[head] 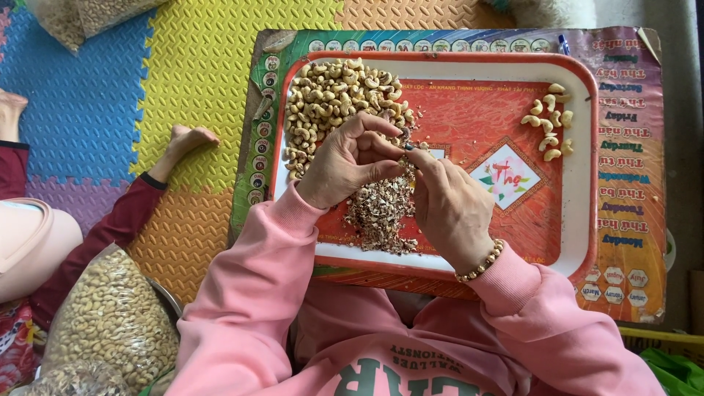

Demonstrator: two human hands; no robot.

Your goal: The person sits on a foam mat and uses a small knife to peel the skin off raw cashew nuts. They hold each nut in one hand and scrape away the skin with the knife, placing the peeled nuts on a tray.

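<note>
Red tray [579,147] holds 3 heaps: unpeeled cashews [330,103] far left, peeled cashews [548,121] far right, husks [380,216] near. Left hand [345,165] and right hand [447,205] pinch 1 nut [405,149] between fingertips.

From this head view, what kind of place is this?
Likely a home floor used for hand-peeling cashews, not a factory. Foam puzzle mats cover the floor, the red tray with cashews rests on the person's lap, and a clear bag of nuts sits beside them.
</note>
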